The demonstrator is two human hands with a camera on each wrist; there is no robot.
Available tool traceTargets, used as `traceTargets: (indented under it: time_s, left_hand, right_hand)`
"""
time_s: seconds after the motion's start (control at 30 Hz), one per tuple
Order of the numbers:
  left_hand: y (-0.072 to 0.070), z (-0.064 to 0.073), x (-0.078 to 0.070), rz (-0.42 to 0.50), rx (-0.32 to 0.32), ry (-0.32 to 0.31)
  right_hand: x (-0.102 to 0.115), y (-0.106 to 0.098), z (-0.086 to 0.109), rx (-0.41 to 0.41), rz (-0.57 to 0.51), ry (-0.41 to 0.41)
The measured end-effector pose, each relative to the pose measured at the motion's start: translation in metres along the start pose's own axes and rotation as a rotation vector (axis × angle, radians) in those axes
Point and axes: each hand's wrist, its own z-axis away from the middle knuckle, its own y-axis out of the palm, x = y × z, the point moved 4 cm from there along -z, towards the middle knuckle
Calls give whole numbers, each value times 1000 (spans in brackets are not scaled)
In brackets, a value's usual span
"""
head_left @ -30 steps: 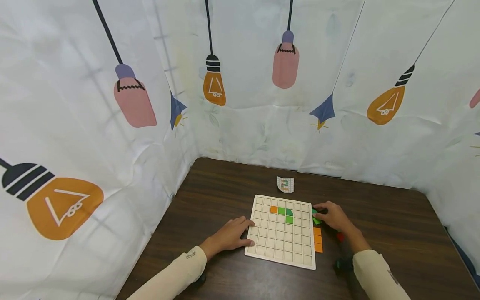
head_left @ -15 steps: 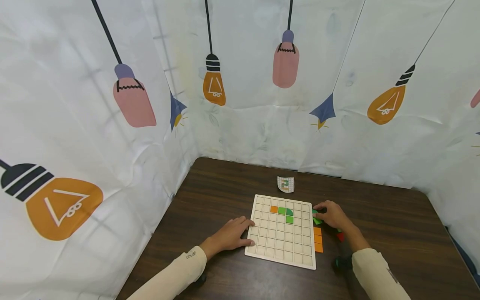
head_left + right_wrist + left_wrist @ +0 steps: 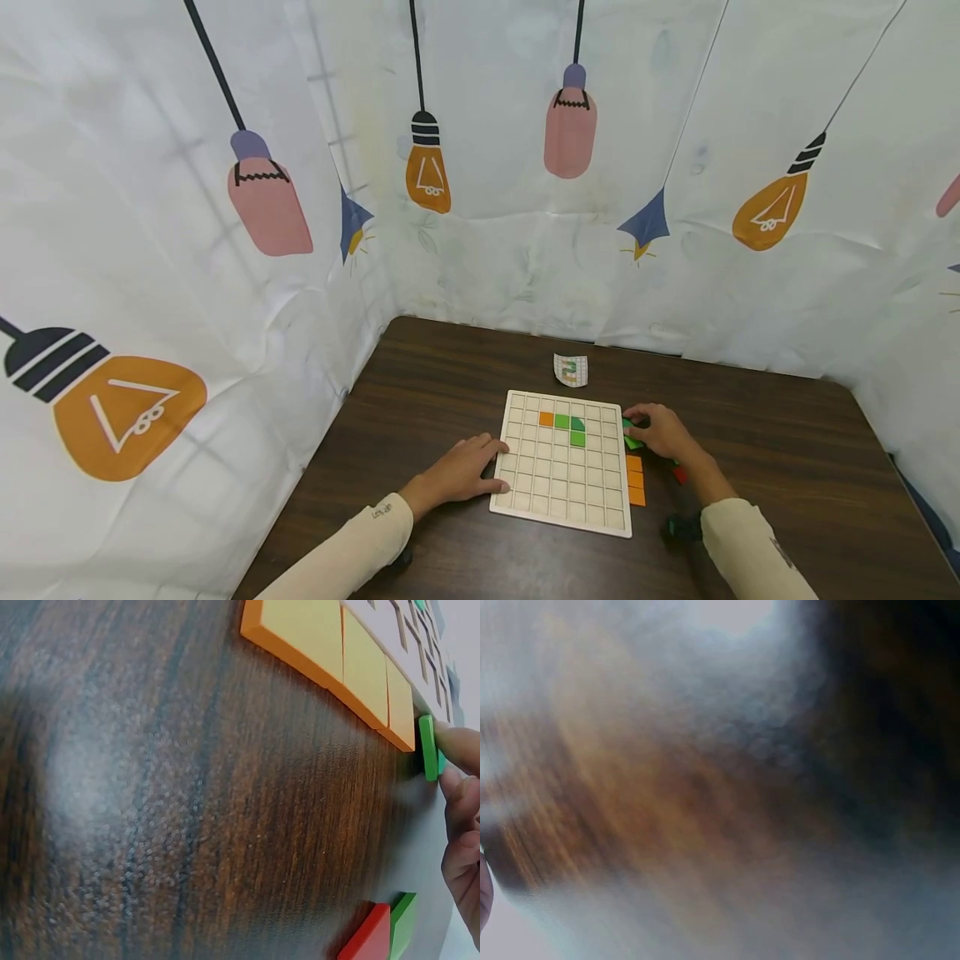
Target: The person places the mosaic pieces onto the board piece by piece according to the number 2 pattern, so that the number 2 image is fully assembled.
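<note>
A pale square grid board (image 3: 558,487) lies on the dark wooden table. My left hand (image 3: 462,468) rests its fingertips and thumb along the board's left edge. Near the top of the grid sit an orange tile (image 3: 547,419), two light green tiles and a dark green quarter-round piece (image 3: 577,424). Beyond the board's right edge, my right hand (image 3: 666,432) pinches a green tile between thumb and index finger. In the right wrist view a bright green tile (image 3: 428,746) stands right at those fingertips. The left wrist view is mostly blur.
A row of orange tiles (image 3: 636,481) lines the board's right side. A red piece (image 3: 367,936) and a green piece (image 3: 403,924) lie near my right wrist. A small printed pattern card (image 3: 572,370) lies behind the board. A patterned white sheet (image 3: 480,275) hangs around the table.
Both hands stay almost where they were. The right fingers shift very slightly at the green tiles beside the board; the tiles on the grid are unchanged.
</note>
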Motion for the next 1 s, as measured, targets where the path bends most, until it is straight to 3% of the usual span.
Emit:
traceTargets:
  time_s: [0.3, 1.0]
  left_hand:
    - [-1, 0, -1, -2, 4, -2]
    - [-1, 0, -2, -13, 8, -9]
  right_hand:
    - [-2, 2, -1, 3, 27, 18]
    - [-7, 4, 1, -34, -14, -27]
